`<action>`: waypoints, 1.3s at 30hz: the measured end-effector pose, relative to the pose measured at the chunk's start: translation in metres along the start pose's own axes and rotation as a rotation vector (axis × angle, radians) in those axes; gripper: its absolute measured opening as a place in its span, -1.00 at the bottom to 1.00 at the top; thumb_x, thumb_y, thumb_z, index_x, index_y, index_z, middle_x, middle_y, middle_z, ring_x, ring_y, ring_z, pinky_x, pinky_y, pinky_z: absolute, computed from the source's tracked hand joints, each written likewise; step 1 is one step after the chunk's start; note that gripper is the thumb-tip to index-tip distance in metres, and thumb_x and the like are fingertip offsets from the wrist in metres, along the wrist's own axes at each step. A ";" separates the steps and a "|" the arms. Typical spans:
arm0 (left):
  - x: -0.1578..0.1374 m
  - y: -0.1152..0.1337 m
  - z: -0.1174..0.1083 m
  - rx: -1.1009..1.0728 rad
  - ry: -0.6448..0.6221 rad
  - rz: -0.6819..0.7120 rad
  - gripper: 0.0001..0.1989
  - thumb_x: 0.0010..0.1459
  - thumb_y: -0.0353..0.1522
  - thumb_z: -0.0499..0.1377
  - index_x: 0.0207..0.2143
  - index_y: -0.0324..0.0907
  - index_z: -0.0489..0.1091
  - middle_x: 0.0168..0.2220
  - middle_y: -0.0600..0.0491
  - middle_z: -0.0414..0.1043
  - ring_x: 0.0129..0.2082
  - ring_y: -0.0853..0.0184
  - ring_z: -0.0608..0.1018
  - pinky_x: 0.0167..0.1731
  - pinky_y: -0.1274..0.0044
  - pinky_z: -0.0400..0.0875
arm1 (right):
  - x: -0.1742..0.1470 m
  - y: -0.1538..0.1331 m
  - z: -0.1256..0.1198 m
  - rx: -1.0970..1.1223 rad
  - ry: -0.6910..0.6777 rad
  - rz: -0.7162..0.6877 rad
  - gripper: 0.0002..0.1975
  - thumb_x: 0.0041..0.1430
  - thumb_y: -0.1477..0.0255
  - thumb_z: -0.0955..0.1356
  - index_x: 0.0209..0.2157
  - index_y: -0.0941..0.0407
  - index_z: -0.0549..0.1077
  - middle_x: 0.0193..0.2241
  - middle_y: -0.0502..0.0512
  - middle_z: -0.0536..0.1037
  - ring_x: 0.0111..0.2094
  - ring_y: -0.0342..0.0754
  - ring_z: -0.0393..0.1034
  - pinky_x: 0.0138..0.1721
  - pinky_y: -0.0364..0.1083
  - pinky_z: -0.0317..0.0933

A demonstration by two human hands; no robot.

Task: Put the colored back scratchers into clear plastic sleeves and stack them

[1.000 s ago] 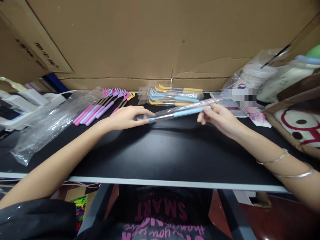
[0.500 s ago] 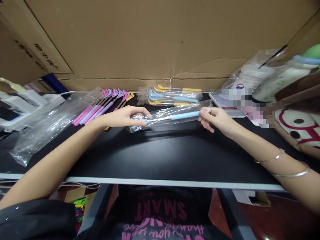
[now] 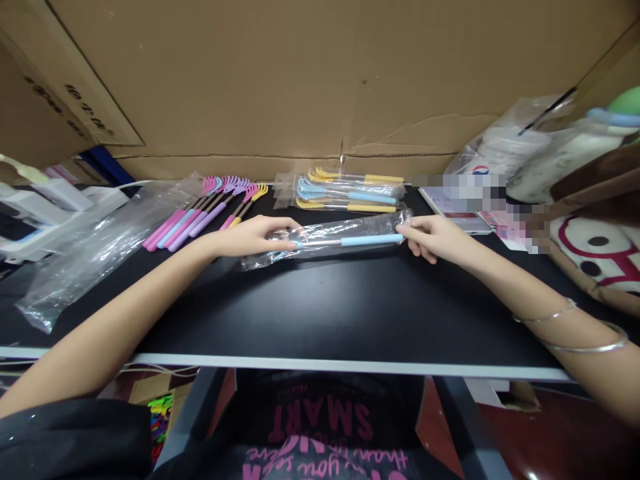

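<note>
A: What sits in the clear sleeve [image 3: 325,241] at the middle of the frame?

B: One blue-handled back scratcher [image 3: 350,240], lying nearly level on the black table [image 3: 320,313]. The left hand [image 3: 250,237] has its fingers pinched together on the sleeve's left end, where the claw head sits. The right hand [image 3: 435,237] pinches the right end, thumb and forefinger closed on the plastic at the handle tip.

A: Other bags?

B: Just behind, upper centre, a stack of packed sleeves [image 3: 345,190] holds yellow and blue scratchers. At the left a large empty-looking plastic bag [image 3: 85,247] lies crumpled. Between them, loose scratchers [image 3: 200,210] in pink, purple, blue and yellow lie bare on the table.

A: Anything hard to read?

B: At the upper right a clear bag [image 3: 505,150] holds white things I cannot identify, and a patch beside it is blurred out. The claw head inside the held sleeve is partly hidden by the left fingers and glare. At the right edge a brown cushion [image 3: 595,247] is cut off.
</note>
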State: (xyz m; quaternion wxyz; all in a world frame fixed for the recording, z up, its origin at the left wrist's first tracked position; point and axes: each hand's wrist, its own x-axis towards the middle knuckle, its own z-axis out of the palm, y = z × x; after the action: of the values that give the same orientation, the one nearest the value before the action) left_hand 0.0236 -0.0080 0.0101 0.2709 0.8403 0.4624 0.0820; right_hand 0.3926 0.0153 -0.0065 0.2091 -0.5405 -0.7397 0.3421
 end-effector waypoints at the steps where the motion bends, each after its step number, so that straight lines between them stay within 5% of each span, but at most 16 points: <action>1: 0.001 -0.001 0.001 0.028 0.001 -0.013 -0.42 0.25 0.05 0.10 0.15 -0.11 0.41 -0.07 0.01 0.58 -0.10 0.20 0.58 -0.12 0.47 0.42 | 0.000 -0.001 -0.001 -0.080 0.002 0.006 -0.60 0.19 0.08 0.37 -0.51 0.11 0.42 -0.75 -0.08 0.40 -0.82 -0.22 0.19 -0.67 -0.15 0.05; 7: 0.003 -0.008 0.006 0.278 0.120 0.040 -0.46 0.31 0.04 0.02 0.08 -0.11 0.45 0.04 -0.02 0.53 0.03 0.13 0.52 0.02 0.38 0.36 | -0.003 -0.003 -0.006 -0.325 -0.049 0.039 -0.81 0.20 0.32 0.29 -0.44 0.08 0.43 -0.67 -0.10 0.46 -0.74 -0.20 0.30 -0.54 -0.15 0.18; 12: 0.003 -0.005 0.014 0.424 0.268 0.211 -0.55 0.41 -0.09 -0.03 0.19 -0.06 0.39 0.08 -0.03 0.46 0.06 0.17 0.47 -0.02 0.42 0.37 | -0.004 0.001 -0.009 -0.341 -0.058 0.034 -0.86 0.17 0.31 0.30 -0.40 0.07 0.38 -0.65 -0.11 0.47 -0.71 -0.17 0.33 -0.50 -0.13 0.18; 17: 0.003 0.004 0.022 0.488 0.257 0.358 -0.60 0.47 -0.16 -0.06 0.15 0.02 0.46 0.01 0.00 0.47 -0.02 0.26 0.50 -0.06 0.49 0.36 | -0.004 0.000 -0.008 -0.348 -0.063 0.039 -0.72 0.21 0.16 0.29 -0.46 0.06 0.36 -0.63 -0.07 0.49 -0.70 -0.15 0.32 -0.49 -0.11 0.18; 23: 0.004 0.004 0.025 0.519 0.266 0.370 -0.65 0.44 -0.23 0.01 0.15 0.06 0.47 -0.03 0.03 0.49 -0.06 0.29 0.52 -0.18 0.54 0.35 | -0.004 0.001 -0.007 -0.373 -0.042 0.046 -0.69 0.17 0.15 0.32 -0.52 0.05 0.33 -0.65 -0.08 0.48 -0.71 -0.17 0.31 -0.52 -0.11 0.15; 32: 0.003 0.004 0.028 0.483 0.280 0.353 -0.65 0.42 -0.25 0.03 0.15 0.05 0.49 -0.04 0.01 0.52 -0.08 0.29 0.53 -0.20 0.56 0.36 | -0.007 -0.005 0.009 -0.044 0.025 -0.044 -0.54 -0.06 -0.05 0.44 -0.49 0.05 0.33 -0.67 -0.06 0.46 -0.69 -0.14 0.32 -0.55 -0.11 0.17; 39: 0.004 0.002 0.032 0.481 0.315 0.393 -0.66 0.42 -0.25 0.07 0.14 0.10 0.50 -0.07 0.03 0.54 -0.11 0.30 0.54 -0.21 0.54 0.36 | -0.005 -0.003 0.018 -0.112 0.158 -0.078 -0.54 -0.03 -0.06 0.45 -0.51 0.07 0.42 -0.64 0.01 0.47 -0.57 -0.10 0.31 -0.49 -0.10 0.12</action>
State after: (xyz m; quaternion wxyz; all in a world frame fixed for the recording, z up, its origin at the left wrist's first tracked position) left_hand 0.0402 -0.0175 -0.0160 -0.0305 0.9300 0.3340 0.1502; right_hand 0.3798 0.0046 -0.0163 0.2494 -0.5474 -0.7593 0.2481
